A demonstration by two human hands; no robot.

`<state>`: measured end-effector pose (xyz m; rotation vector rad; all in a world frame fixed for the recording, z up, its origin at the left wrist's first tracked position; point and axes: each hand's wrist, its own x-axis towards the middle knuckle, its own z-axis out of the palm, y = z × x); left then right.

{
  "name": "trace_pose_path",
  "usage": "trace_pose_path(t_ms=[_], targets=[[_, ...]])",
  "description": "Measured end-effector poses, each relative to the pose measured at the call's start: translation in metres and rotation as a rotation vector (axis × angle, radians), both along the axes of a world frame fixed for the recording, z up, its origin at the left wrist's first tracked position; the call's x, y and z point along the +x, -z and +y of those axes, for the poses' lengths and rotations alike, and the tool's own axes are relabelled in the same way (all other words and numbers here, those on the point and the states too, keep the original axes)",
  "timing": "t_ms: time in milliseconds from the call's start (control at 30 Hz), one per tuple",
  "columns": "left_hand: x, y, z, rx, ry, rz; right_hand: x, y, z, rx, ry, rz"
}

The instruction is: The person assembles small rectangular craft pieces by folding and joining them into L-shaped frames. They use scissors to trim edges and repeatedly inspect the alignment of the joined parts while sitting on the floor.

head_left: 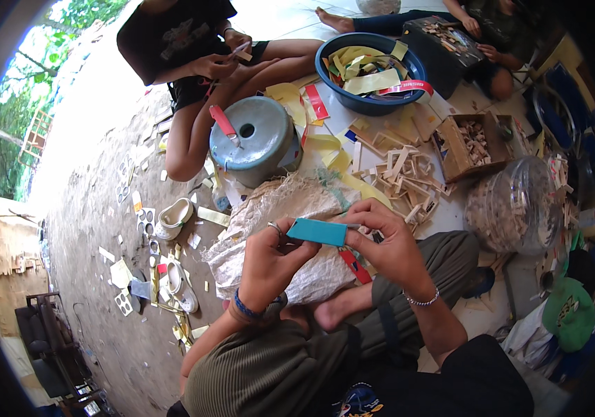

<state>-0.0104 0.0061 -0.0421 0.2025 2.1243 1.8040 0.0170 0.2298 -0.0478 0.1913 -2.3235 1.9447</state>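
Note:
Between my two hands I hold a small flat rectangular piece with a teal-blue face (318, 232), above my lap. My left hand (270, 260) pinches its left end, thumb along the lower edge. At the other end my right hand (389, 243) grips it with thumb and fingers; some fingertips are hidden behind it. Below the hands a crumpled white woven sack (242, 260) lies across the ground by my bare feet. A red and dark strip (355, 267) rests near my right wrist.
Ahead stands an upturned grey stool (252, 132) with a red-handled scraper (223, 121) on it. Wooden pieces (405, 174) pile up beside a cardboard box (454, 156) and a clear jar (513, 205). A blue tub (325, 80) holds paper scraps. Two people sit opposite; shoes (174, 214) lie left.

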Motion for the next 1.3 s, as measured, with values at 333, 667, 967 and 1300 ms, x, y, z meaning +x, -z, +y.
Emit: trace_pose_path(t_ms=[333,667,967,1300], targets=[[-0.001,0.003,0.004,0.120,-0.107,-0.005,0.027,0.010,-0.026,0.457,0.196,0.344],[-0.001,0.008,0.009,0.243,-0.149,-0.038,0.022,0.031,-0.021,0.755,0.195,0.687],[-0.002,0.003,0.013,0.238,-0.077,-0.026,0.016,0.023,-0.020,0.683,0.228,0.696],[-0.016,-0.012,0.005,-0.019,0.147,0.599,0.018,0.005,-0.029,-0.271,0.236,-0.068]])
